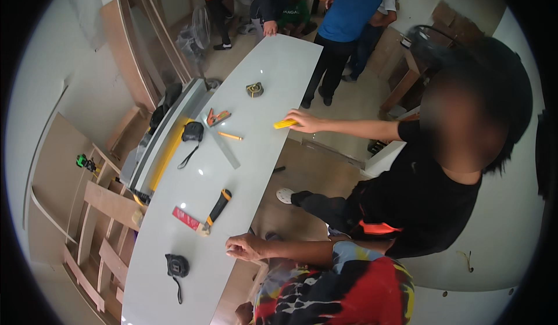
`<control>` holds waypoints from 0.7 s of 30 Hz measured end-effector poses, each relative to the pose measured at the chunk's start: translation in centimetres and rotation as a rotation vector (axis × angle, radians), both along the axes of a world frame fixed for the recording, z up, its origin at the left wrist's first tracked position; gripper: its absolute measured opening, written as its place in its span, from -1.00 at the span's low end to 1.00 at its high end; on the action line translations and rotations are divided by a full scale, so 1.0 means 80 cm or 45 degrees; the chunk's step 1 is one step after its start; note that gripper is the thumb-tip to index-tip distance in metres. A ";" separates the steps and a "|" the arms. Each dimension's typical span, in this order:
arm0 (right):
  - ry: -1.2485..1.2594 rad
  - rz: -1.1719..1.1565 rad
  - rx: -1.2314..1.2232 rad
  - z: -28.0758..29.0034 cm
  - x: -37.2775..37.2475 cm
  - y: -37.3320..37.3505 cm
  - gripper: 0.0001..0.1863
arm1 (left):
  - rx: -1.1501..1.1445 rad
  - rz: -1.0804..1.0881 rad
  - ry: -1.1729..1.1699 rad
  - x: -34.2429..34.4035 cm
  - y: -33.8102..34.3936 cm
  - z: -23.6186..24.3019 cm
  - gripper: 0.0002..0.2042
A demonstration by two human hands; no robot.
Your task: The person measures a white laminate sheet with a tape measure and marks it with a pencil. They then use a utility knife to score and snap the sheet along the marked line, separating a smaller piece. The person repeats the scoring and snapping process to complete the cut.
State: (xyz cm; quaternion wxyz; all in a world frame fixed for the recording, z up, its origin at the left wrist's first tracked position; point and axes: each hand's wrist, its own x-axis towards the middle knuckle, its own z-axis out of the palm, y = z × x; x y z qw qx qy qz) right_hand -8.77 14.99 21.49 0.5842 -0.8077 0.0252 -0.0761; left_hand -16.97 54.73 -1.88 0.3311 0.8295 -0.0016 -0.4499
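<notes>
A long white panel (232,174) lies before me. By its right edge, my right hand (247,248) has its fingers curled; a small pale spot shows at the fingertips, too small to name. Low in the picture, my left hand (244,313) is dark and mostly cut off, its fingers hidden. Nearest to my hands on the panel are a black tape measure (177,265) with a strap and a tool with a black-and-orange handle (220,206), which meets a red flat strip (186,218). A co-worker's hand (302,120) holds a yellow object (285,124) over the panel.
Farther along are another black tape measure (193,131), a metal ruler (224,148), a yellow pencil (231,136), an orange-and-grey tool (218,117) and a yellow-black coil (254,90). A yellow-edged bench machine (168,156) and wooden frames (104,200) stand left. Several people stand around the panel.
</notes>
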 end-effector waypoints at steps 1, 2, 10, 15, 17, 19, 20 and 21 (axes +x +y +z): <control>-0.029 0.038 -0.023 0.001 0.004 -0.013 -0.79 | -0.013 0.063 -0.001 0.004 -0.016 -0.003 -0.84; -0.028 0.061 -0.046 0.001 0.008 -0.024 -0.80 | -0.023 0.112 -0.009 0.005 -0.028 -0.006 -0.84; -0.050 -0.159 -0.299 -0.028 -0.008 -0.077 -0.78 | -0.052 -0.152 -0.222 0.018 -0.060 -0.059 -0.82; 0.368 -0.220 -0.280 -0.042 -0.093 -0.080 -0.68 | 0.027 -0.998 -0.438 0.056 -0.067 -0.070 -0.80; 0.477 -0.125 -0.353 -0.052 -0.130 -0.078 -0.65 | -0.046 -1.371 -0.634 0.072 -0.067 -0.067 -0.79; 0.553 -0.035 -0.397 -0.066 -0.162 -0.078 -0.62 | -0.135 -1.278 -0.441 0.085 -0.070 -0.061 -0.82; 0.579 0.003 -0.423 -0.074 -0.176 -0.080 -0.60 | -0.133 -1.140 -0.222 0.091 -0.073 -0.057 -0.82; 0.644 0.054 -0.460 -0.082 -0.187 -0.084 -0.57 | -0.129 -0.994 -0.007 0.097 -0.080 -0.055 -0.83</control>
